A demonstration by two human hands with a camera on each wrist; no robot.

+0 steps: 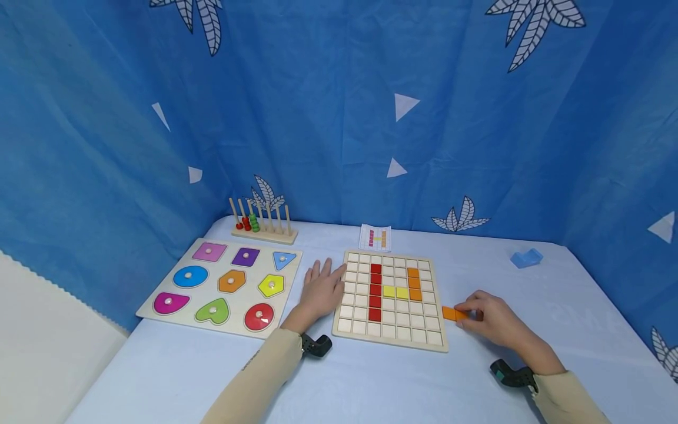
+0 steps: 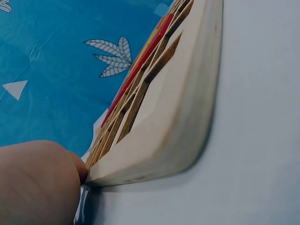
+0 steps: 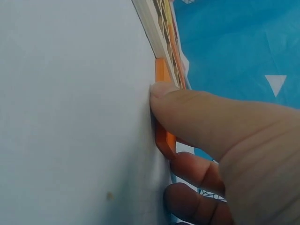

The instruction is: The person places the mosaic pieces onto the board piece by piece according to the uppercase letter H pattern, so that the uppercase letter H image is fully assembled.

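Observation:
A wooden grid board (image 1: pixel 391 340) lies on the table, with a column of red tiles (image 1: pixel 375 289), two yellow tiles (image 1: pixel 395 292) and a column of orange tiles (image 1: pixel 414 284) in its cells. My left hand (image 1: pixel 321 290) lies flat with fingers spread, fingertips at the board's left edge; its thumb side shows by the board's corner in the left wrist view. Just right of the board, my right hand (image 1: pixel 489 317) pinches an orange tile (image 1: pixel 461 315) between thumb and fingers. Another orange tile (image 1: pixel 448 313) lies against it, close to the board's edge.
A shape puzzle board (image 1: pixel 239 318) with knobbed pieces lies at left. Behind it stands a bead counter (image 1: pixel 265 234) with upright pegs. A small pattern card (image 1: pixel 375 238) sits behind the grid board, and a blue block (image 1: pixel 527 258) at the back right. Blue curtains (image 1: pixel 339 118) surround the table.

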